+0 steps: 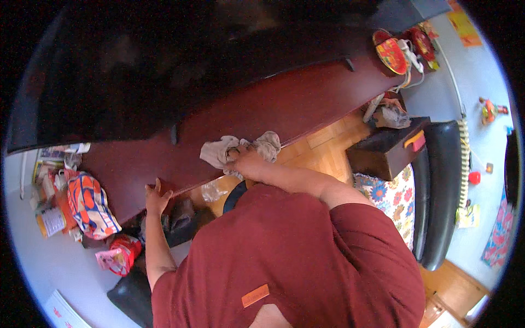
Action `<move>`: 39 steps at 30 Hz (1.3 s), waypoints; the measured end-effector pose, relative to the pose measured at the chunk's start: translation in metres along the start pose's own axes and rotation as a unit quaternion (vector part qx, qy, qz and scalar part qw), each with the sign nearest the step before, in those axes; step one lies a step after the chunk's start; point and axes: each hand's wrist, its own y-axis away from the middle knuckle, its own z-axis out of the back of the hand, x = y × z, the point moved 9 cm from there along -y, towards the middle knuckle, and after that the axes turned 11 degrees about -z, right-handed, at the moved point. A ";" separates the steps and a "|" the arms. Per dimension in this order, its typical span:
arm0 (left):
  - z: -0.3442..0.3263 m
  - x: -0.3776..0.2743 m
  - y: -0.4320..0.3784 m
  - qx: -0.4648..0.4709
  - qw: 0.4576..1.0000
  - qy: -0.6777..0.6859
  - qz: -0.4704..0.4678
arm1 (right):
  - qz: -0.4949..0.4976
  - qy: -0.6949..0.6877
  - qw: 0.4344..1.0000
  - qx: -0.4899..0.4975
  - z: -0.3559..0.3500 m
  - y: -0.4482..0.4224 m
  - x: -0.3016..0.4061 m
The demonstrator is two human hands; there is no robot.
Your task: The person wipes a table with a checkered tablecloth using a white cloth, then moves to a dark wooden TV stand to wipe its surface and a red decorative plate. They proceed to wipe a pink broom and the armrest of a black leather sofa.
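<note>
My right hand (pixel 247 161) grips a crumpled beige cloth (pixel 217 151), pressing it on the front part of a long dark-red wooden cabinet top (pixel 295 98). Part of the cloth bunches up to the right of the fingers. To the left, my left hand (pixel 158 199) rests at the cabinet's front edge with its fingers spread and nothing in it. Over the cabinet stands a large black television (pixel 135 82) on small feet, its lower edge just behind the cloth.
A patterned bag (pixel 90 205) and several packages crowd the left end. At the far right end lie a red-and-yellow dish (pixel 391 55) and a white power strip (pixel 411 55). A dark wooden box (pixel 381 153) stands by a black sofa (pixel 443 197). Parquet floor (pixel 324 139) shows below.
</note>
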 end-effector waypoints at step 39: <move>-0.097 -0.153 0.108 -0.065 0.934 0.344 0.077 | -0.192 -0.013 0.980 -0.055 0.095 -0.013 -0.239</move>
